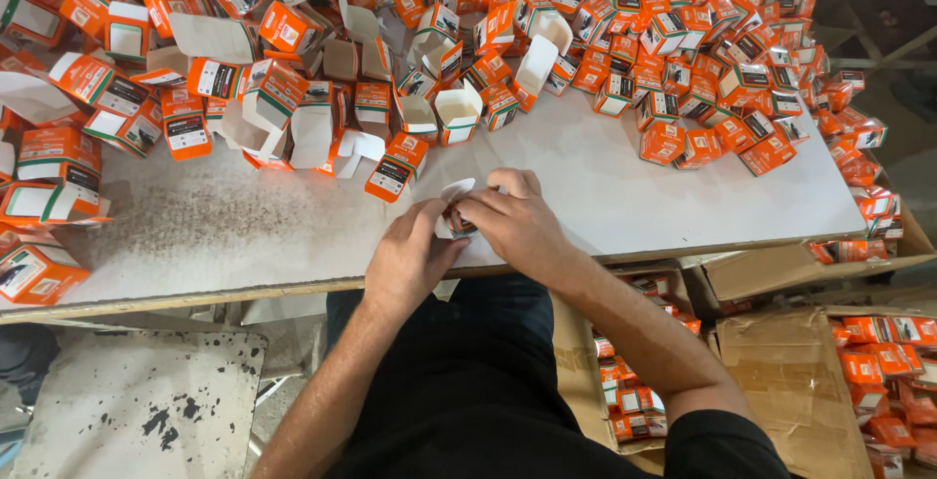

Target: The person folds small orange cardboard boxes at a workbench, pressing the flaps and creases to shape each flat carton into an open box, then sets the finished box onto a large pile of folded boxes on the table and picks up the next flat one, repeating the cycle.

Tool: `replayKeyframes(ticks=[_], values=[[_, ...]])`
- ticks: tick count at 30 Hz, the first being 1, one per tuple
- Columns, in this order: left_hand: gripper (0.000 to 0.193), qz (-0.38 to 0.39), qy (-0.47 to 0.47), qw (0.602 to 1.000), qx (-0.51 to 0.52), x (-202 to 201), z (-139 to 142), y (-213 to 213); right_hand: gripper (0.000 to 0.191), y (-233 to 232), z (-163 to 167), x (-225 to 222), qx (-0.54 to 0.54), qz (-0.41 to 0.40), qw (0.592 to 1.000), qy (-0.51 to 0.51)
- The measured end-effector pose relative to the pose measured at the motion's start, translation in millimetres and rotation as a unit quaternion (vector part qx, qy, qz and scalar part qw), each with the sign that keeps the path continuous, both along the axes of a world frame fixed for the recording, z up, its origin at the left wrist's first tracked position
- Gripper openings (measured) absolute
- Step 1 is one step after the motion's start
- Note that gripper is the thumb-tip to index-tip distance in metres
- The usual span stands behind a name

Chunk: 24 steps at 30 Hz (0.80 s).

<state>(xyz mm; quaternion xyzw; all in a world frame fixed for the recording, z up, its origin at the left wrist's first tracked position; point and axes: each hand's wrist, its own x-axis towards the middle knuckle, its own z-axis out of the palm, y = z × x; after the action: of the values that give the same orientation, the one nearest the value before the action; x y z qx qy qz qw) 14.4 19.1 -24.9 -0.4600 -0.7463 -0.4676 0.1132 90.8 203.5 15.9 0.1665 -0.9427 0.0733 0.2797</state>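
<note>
Left hand: your left hand [408,256] rests on the near edge of the table, fingers curled in and pinching the left side of a small white carton [457,193]; the grip is narrow and closed on it.
Right hand: your right hand [517,220] comes in from 5 o'clock, fingers bent over the right side of the same carton, thumb side turned towards the left hand; it too is closed on the carton.
Carton: it sits between your two hands, touching both, at 1 o'clock of the left hand and 10 o'clock of the right. Only a pale flap shows above your fingers and a darker bit below them; you cannot tell its full shape, since your fingers cover most of it.
Table: a pale grey tabletop [625,196], scuffed and speckled dark towards 9 o'clock of your hands.
Pile of boxes: a wide heap of small orange boxes [683,69] fills the far side from 9 o'clock round to 2 o'clock, many folded shut, some with open white insides.
Nearest loose box: an orange box [395,168] lies at 11 o'clock of the hands, near but apart from them.
Open box: a white-sided open box [457,113] stands upright at 12 o'clock, further off.
Cardboard crates: brown cardboard crates [781,372] at 4 o'clock, below table level, hold more orange boxes.
Lap: black clothing [459,381] at 6 o'clock.
</note>
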Motion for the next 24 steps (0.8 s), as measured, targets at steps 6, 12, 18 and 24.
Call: replayKeyframes(ticks=[6, 12, 18, 24], values=[[0.037, 0.009, 0.027, 0.999, -0.025, 0, -2, 2, 0.041, -17, -1, 28, 0.112, -0.057, 0.989, 0.083], [0.037, 0.02, -0.038, 0.999, -0.016, 5, -5, -2, 0.063, -26, -9, 20, 0.018, -0.074, 0.997, -0.006], [0.045, 0.026, 0.158, 0.987, 0.033, 7, -2, -4, 0.066, -26, -15, 17, -0.017, -0.082, 0.996, -0.033], [0.045, 0.009, 0.159, 0.987, 0.01, 6, 1, -1, 0.058, -14, -19, 36, -0.203, -0.092, 0.974, 0.044]])
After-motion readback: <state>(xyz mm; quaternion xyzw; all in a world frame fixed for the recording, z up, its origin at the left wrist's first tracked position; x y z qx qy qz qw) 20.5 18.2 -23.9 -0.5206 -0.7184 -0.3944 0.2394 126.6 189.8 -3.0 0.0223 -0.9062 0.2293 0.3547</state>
